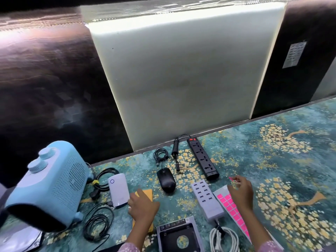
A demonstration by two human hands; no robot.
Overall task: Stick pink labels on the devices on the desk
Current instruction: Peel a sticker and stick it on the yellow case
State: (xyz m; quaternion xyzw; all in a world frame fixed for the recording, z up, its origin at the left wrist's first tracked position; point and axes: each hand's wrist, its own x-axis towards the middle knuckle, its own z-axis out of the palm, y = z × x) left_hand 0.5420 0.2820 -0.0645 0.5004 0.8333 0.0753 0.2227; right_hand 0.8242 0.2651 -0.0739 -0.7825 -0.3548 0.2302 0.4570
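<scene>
I am pinching a small pink label (234, 180) in my right grip (241, 193), holding it above the label sheet (230, 206), which is lying on the tabletop (272, 160) just beside the grey charging hub (207, 200). My left grip (143, 206) is resting on a yellow pad (146, 192), its fingers bent down and reaching close to the white box (118, 190). A black mouse (166, 180) is sitting between my two grips, farther from me, with a black power strip (202, 157) lying beyond it. A blue heater (49, 184) is standing at far left. A drive tray (180, 237) and a coiled white cable (225, 237) are lying nearest me.
</scene>
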